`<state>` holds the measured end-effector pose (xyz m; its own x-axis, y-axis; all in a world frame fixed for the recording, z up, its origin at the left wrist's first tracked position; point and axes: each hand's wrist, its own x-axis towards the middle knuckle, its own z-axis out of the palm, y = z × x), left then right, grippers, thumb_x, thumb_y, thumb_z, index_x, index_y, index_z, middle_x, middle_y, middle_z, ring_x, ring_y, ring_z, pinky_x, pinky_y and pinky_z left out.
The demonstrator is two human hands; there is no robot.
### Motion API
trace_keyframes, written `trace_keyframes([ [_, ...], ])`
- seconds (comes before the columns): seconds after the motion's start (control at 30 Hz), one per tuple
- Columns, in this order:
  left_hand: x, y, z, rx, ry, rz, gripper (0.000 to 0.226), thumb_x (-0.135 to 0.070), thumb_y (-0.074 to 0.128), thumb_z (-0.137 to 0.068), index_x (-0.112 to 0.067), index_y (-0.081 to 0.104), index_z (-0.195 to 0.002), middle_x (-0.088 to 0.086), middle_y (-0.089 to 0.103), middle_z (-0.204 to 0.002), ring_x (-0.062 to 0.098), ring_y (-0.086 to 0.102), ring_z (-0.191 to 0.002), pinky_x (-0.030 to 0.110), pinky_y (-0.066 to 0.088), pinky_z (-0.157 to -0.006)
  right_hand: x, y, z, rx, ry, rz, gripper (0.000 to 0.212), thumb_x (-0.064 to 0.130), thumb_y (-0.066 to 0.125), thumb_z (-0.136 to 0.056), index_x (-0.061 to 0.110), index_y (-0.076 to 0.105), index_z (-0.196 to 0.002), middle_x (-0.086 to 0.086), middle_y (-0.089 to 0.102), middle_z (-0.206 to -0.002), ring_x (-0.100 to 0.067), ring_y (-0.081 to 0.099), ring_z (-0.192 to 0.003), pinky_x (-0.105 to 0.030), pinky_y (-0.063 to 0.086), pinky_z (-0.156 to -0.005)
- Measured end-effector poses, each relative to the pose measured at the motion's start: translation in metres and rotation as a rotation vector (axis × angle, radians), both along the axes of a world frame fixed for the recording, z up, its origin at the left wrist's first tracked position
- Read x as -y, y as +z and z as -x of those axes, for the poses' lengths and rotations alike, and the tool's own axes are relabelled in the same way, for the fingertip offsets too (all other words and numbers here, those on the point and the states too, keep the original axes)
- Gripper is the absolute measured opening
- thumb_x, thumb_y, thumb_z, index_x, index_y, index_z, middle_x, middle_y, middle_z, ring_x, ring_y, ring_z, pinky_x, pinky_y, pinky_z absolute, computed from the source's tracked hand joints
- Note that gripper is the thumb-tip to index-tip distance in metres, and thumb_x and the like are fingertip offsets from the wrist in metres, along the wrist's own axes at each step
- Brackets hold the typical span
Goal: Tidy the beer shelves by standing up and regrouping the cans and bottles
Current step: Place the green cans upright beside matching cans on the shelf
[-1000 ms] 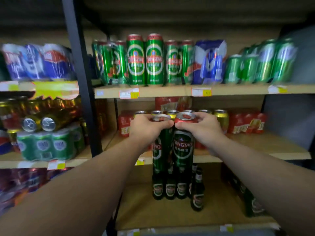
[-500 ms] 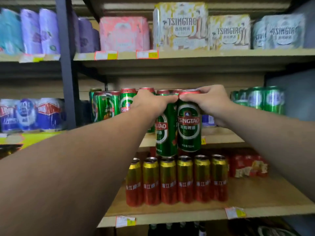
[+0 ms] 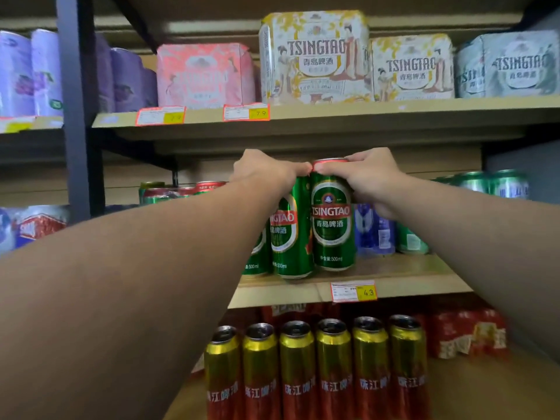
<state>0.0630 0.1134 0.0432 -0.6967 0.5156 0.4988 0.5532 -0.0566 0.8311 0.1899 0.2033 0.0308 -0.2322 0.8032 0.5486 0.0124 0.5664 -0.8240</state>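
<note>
While extended toward centre frame, grips the rim of the left Tsingtao can (image 3: 291, 234) with the left hand (image 3: 266, 171), fingers curled over the top. Grips the right Tsingtao can (image 3: 332, 225) likewise with the right hand (image 3: 368, 177). Holds both cans upright, side by side, bases at the front of the middle shelf (image 3: 409, 269), above a row of gold-and-red cans (image 3: 333, 359) at lower centre.
</note>
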Motion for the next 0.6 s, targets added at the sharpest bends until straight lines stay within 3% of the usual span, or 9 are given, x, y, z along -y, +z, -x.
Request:
trace_keyframes([
  [0.13,-0.006,-0.008,-0.001,-0.027,0.056,0.053,0.062,-0.058,0.085,-0.056,-0.012,0.057,-0.087,0.009,0.068,-0.102,0.028,0.067,-0.087,0.037,0.056,-0.079,-0.013,-0.010,0.006,0.017,0.023,0.029,0.065,0.039,0.090,-0.056,0.009,0.068,-0.109,-0.005,0.075,-0.089,-0.019,0.073,-0.080,-0.040,0.060,-0.078],
  [0.33,-0.011,-0.012,-0.007,-0.084,0.109,0.089,0.062,-0.063,0.078,-0.063,-0.013,0.052,-0.088,0.010,0.065,-0.109,0.029,0.064,-0.094,0.035,0.054,-0.073,-0.021,-0.020,0.013,-0.026,0.052,0.036,0.044,0.037,0.087,-0.064,0.012,0.073,-0.097,-0.004,0.076,-0.084,-0.019,0.074,-0.077,-0.039,0.060,-0.079],
  [0.4,-0.010,-0.015,-0.009,-0.095,0.111,0.094,0.062,-0.065,0.074,-0.067,-0.013,0.055,-0.094,0.008,0.061,-0.098,0.027,0.061,-0.088,0.033,0.049,-0.068,-0.020,-0.025,0.016,-0.054,0.068,0.035,0.041,0.036,0.085,-0.068,0.015,0.072,-0.100,-0.004,0.075,-0.088,-0.019,0.073,-0.080,-0.038,0.059,-0.081],
  [0.5,-0.007,-0.024,-0.009,-0.083,0.081,0.093,0.061,-0.063,0.072,-0.072,-0.008,0.045,-0.073,0.002,0.046,-0.071,0.022,0.051,-0.069,0.031,0.043,-0.065,-0.019,-0.036,0.017,-0.079,0.122,0.036,0.038,0.034,0.083,-0.071,0.021,0.070,-0.104,-0.002,0.074,-0.096,-0.019,0.072,-0.087,-0.040,0.057,-0.086],
  [0.6,-0.006,-0.038,-0.005,-0.064,0.045,0.074,0.052,-0.056,0.077,-0.071,-0.014,0.045,-0.067,0.001,0.053,-0.069,0.021,0.057,-0.069,0.031,0.050,-0.069,-0.019,-0.047,0.012,-0.081,0.156,0.032,0.032,0.027,0.081,-0.076,0.026,0.064,-0.103,-0.001,0.072,-0.099,-0.020,0.070,-0.092,-0.040,0.056,-0.086],
])
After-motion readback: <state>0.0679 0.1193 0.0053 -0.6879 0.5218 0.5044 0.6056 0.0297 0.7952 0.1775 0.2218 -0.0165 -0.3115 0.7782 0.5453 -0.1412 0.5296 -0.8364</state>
